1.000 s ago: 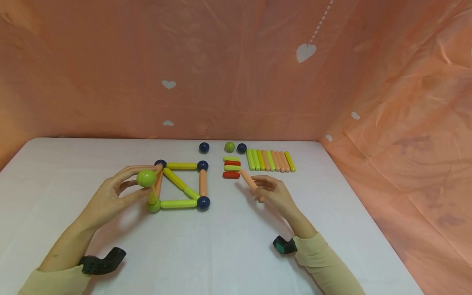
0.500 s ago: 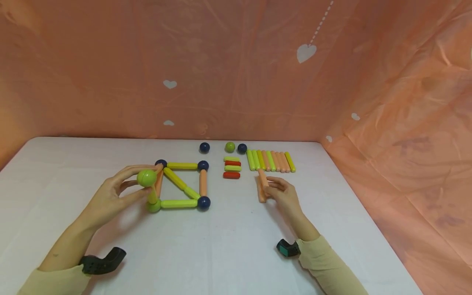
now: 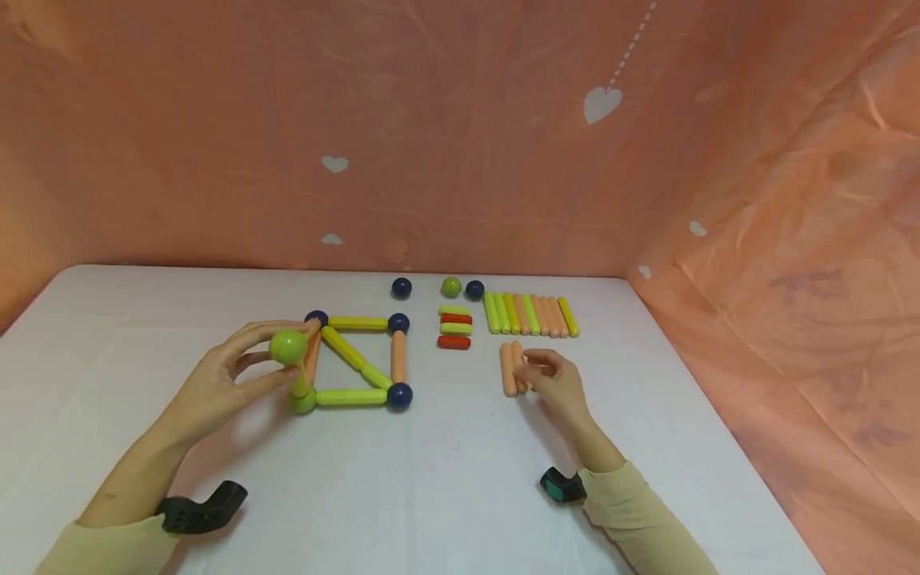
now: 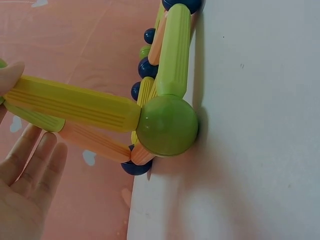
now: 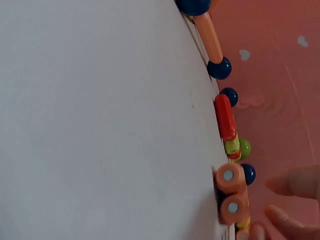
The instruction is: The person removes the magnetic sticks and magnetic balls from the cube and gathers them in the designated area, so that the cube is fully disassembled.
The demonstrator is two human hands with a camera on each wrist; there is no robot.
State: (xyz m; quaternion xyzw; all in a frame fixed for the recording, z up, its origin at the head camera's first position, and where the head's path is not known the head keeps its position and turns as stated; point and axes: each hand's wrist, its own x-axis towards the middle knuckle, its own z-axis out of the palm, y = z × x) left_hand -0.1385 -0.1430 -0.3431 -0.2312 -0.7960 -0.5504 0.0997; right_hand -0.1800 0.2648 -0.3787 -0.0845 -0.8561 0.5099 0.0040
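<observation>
My left hand [image 3: 219, 379] pinches the raised end of a yellow magnetic stick [image 4: 75, 103], close under a green ball [image 3: 288, 346]. That stick slants up from a lower green ball [image 4: 167, 126] at the near left corner of a flat square frame of sticks and navy balls. In the left wrist view, a chain of a lime stick [image 4: 36, 118] and a peach stick [image 4: 95, 141] also runs down from the top. My right hand [image 3: 562, 389] is beside two peach magnetic sticks [image 3: 508, 370] lying side by side; its fingers stand apart from them in the right wrist view.
Beyond the frame lie a navy ball [image 3: 402, 287], a green ball [image 3: 450, 287] and another navy ball [image 3: 474, 290]. Short red and lime sticks [image 3: 454, 343] form a column. A row of long sticks [image 3: 535, 315] lies at the back right of the white table [image 3: 431, 495].
My right hand has moved right and laid two peach sticks down parallel on the table, then loosened from them. The left hand keeps its hold on the frame.
</observation>
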